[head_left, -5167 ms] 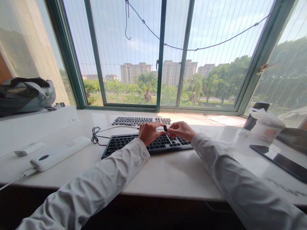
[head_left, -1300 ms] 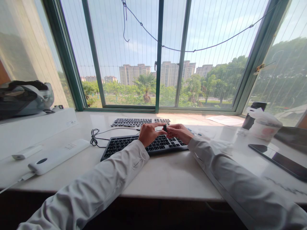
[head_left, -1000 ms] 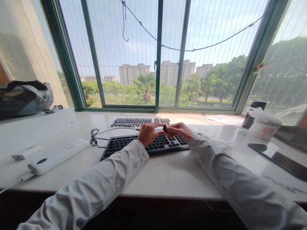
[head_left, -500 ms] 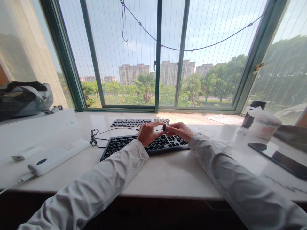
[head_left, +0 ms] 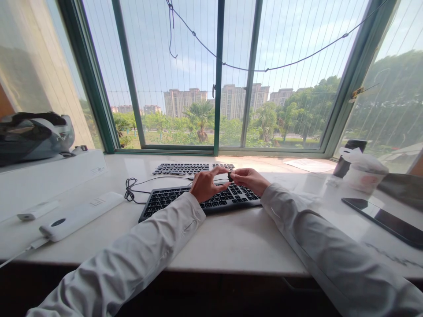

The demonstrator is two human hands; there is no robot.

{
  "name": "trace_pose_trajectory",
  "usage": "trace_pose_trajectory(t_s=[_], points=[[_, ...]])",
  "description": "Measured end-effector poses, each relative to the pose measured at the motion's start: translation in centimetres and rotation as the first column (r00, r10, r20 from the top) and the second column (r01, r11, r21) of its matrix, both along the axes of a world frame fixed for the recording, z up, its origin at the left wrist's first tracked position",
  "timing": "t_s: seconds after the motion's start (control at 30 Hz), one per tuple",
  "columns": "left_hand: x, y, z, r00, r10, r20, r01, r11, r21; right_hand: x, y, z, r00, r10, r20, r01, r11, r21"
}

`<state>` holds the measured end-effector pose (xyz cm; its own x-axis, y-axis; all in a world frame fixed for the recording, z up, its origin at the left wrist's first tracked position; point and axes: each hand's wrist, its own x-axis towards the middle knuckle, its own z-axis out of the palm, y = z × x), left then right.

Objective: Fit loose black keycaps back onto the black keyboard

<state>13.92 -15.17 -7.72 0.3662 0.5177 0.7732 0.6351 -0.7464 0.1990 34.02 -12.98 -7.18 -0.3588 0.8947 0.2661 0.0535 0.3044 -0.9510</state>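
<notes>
My right hand pinches a small black keycap between thumb and fingertips, above the keyboard. My left hand is just left of it, thumb and forefinger apart in a C shape around the keycap's near side; whether they touch it is hard to tell. Beneath both hands lies a black keyboard with a grey frame, partly covered by them. Behind it, rows of loose dark keycaps are laid out on the white counter.
A coiled black cable lies left of the keyboard. Further left are a white power bank, a white box and a helmet. To the right are a phone, a plastic cup and a paper sheet. A window closes off the back.
The keycap has shifted slightly right and tilted, going with my right fingers. My left hand has stayed nearly in place, its fingertips now further from the keycap.
</notes>
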Motion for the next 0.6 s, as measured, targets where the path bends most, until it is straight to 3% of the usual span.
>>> trace_pose_trajectory(t_s=[0.17,0.37,0.6], points=[[0.0,-0.1,0.1,0.998,0.056,0.025,-0.055,0.998,-0.018,0.3,-0.1,0.6,0.998,-0.055,0.015,0.054,0.997,0.053],[-0.1,-0.1,0.2,0.997,0.071,-0.019,-0.071,0.997,-0.016,0.4,-0.6,1.2,0.984,-0.083,0.155,0.062,0.989,0.136],[0.2,-0.1,0.1,0.994,-0.019,-0.104,0.014,0.999,-0.042,2.3,0.3,2.1,0.937,-0.109,0.333,0.061,0.986,0.153]])
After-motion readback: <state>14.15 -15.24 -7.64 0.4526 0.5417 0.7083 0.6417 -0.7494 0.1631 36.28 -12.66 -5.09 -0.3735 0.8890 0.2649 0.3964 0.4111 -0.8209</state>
